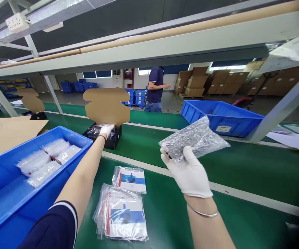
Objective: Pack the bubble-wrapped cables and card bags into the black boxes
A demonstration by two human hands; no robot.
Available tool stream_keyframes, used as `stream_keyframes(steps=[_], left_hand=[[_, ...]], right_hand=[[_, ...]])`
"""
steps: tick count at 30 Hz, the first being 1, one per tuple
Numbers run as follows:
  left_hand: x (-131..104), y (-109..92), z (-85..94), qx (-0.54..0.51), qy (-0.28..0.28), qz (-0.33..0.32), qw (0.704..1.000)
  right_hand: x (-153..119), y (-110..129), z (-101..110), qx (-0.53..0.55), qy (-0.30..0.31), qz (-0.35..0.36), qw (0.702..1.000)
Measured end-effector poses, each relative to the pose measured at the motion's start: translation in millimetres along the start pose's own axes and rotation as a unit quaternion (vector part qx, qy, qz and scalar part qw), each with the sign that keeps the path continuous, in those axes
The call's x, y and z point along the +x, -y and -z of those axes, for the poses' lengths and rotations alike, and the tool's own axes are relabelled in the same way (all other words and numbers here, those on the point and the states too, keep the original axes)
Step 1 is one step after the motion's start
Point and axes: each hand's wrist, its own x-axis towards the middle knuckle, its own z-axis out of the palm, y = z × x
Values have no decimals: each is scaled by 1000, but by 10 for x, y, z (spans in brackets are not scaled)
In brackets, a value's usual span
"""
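Note:
My right hand (188, 171), in a white glove, grips a bubble-wrapped packet (197, 138) raised above the green surface. My left hand (107, 130), gloved too, reaches to an open black box (114, 140) with a raised brown cardboard lid (108, 107). Clear plastic wrapping shows at its fingers, inside the box; whether the fingers grip it cannot be made out. Bagged booklets (125, 216) lie in a stack in front of me, with another bagged booklet (132, 179) just behind.
A blue bin (6, 211) at the left holds several wrapped packets (44, 160). Another blue bin (222, 119) stands at the back right by a slanted post (284, 100). A shelf beam crosses overhead. A person (156, 84) stands beyond the belt.

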Motion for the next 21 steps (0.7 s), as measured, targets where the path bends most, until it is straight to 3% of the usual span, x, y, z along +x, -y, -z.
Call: stream_keyframes(steps=[5, 9, 12, 15, 18, 21], left_hand=[[-300, 186, -497, 164, 39, -32, 985], [-393, 81, -650, 202, 62, -65, 975], [-354, -65, -592, 179, 75, -102, 976], [-184, -81, -403, 143, 2, -109, 984], [93, 99, -181, 94, -115, 9, 989], [329, 347, -81, 55, -98, 112, 987]], right_hand=[[27, 9, 18, 8, 14, 16, 1000], [77, -48, 5, -13, 16, 14, 1000], [113, -83, 11, -36, 17, 7, 999], [136, -74, 44, -45, 20, 3, 999], [152, -38, 76, -33, 4, 7, 999], [171, -17, 82, -27, -7, 16, 999]])
